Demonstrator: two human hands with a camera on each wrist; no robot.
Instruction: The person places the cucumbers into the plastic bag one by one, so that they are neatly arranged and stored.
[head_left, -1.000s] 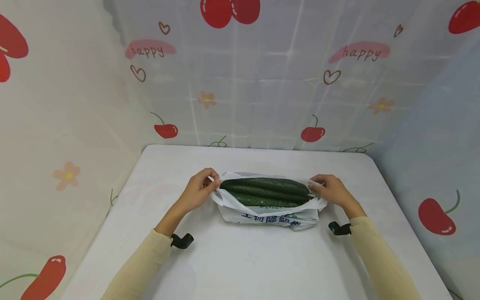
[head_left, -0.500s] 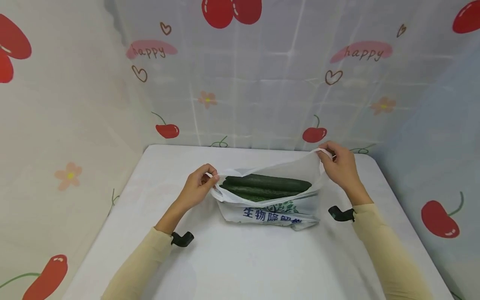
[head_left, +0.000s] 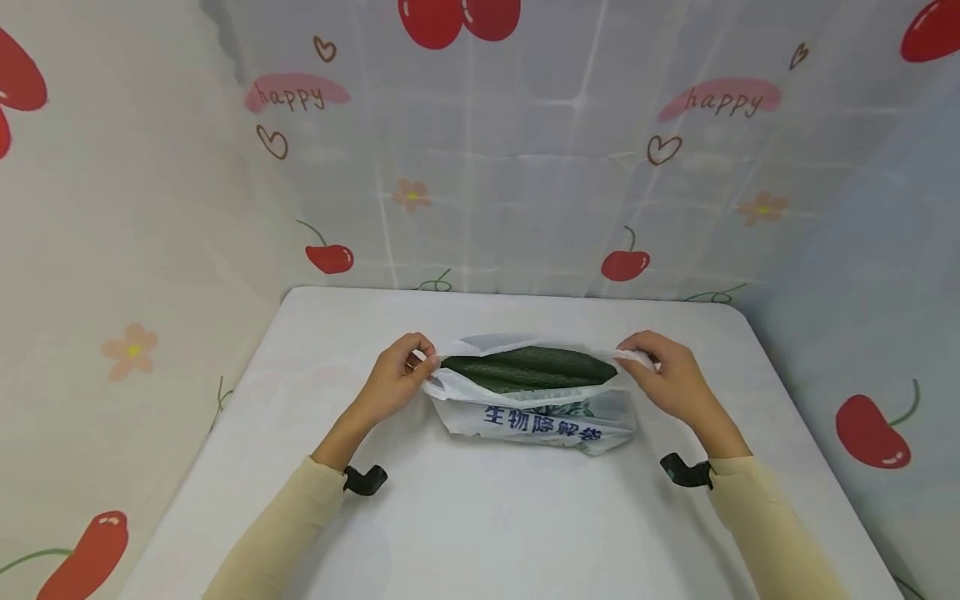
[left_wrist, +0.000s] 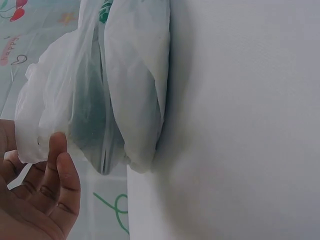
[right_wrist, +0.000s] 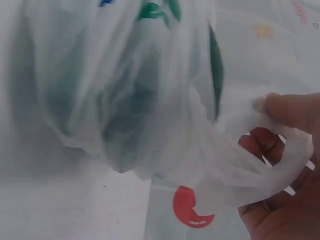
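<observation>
A white plastic bag (head_left: 465,421) with blue lettering and a green leaf print lies on the table, its mouth spread. Inside it, several dark green cucumbers (head_left: 532,368) lie side by side. My left hand (head_left: 397,372) pinches the bag's left handle between thumb and fingers; the left wrist view shows the thin plastic (left_wrist: 45,115) drawn up to the fingertips. At the other end, my right hand (head_left: 667,375) grips the right handle. In the right wrist view a loop of the handle (right_wrist: 280,175) runs through the fingers of that hand.
The white table (head_left: 495,533) has rounded far corners. Behind it hangs a pale curtain (head_left: 517,192) printed with cherries, hearts and flowers, and similar sheets stand at both sides. A black wrist mount (head_left: 365,481) sticks out from the left sleeve, another mount (head_left: 686,471) from the right.
My right hand lifted the bag's right side up and back, then came down again with the handle. The left hand stayed nearly still. More of the lettering on the bag shows now.
</observation>
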